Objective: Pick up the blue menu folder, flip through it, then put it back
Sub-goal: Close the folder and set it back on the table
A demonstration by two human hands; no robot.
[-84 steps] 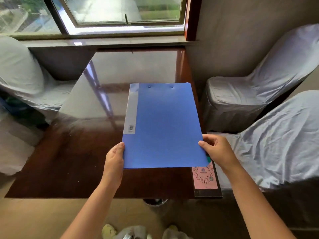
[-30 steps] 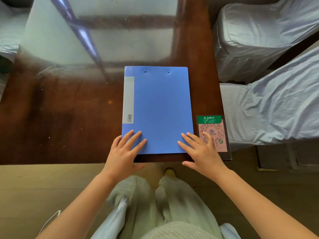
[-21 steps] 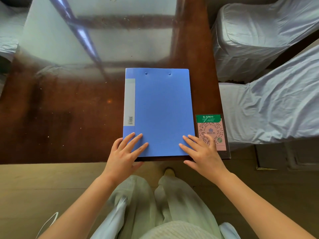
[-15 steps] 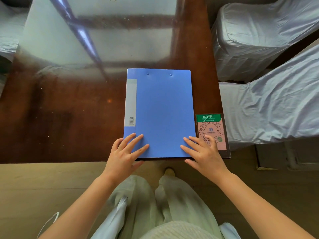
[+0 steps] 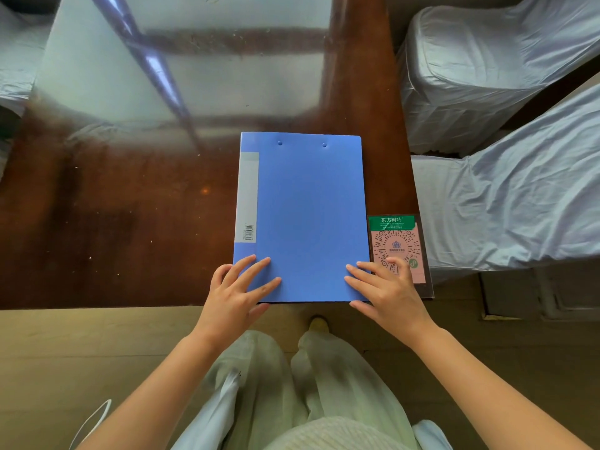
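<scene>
The blue menu folder [image 5: 308, 216] lies closed and flat on the dark glossy table [image 5: 113, 222], its near edge at the table's front edge. A grey spine label with a barcode runs down its left side. My left hand [image 5: 238, 292] rests with spread fingers on the folder's near left corner. My right hand [image 5: 386, 292] rests with spread fingers on the near right corner, partly over the card beside it. Neither hand grips the folder.
A pink and green QR code card [image 5: 397, 245] in a clear stand lies right of the folder at the table corner. Two cloth-covered chairs [image 5: 506, 196] stand to the right. Another covered seat [image 5: 13, 60] is at the far left. Wooden floor lies below.
Earlier I held the folder up in both hands. It now lies on the table, and over the last second it slid slightly to the right under my flat hands.
</scene>
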